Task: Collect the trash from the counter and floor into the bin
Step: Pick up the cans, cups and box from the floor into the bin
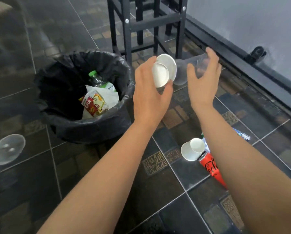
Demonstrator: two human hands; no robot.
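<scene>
My left hand (pixel 149 92) grips a white paper cup (pixel 164 71), held sideways just right of the bin's rim. My right hand (pixel 203 78) holds a clear plastic cup (pixel 187 70) on its side, its mouth touching the paper cup. The bin (pixel 56 119) has a black liner and holds a green-capped bottle (pixel 95 78) and snack wrappers (pixel 94 103). On the floor lie another white paper cup (pixel 192 149), a red cola can (pixel 210 168) partly hidden by my right forearm, a blue wrapper (pixel 242 135) and a clear plastic lid (pixel 7 149).
A black metal stool frame (pixel 146 24) stands behind the bin. A dark skirting rail (pixel 242 65) runs along the grey wall at the right. The floor is dark tile with patterned inserts.
</scene>
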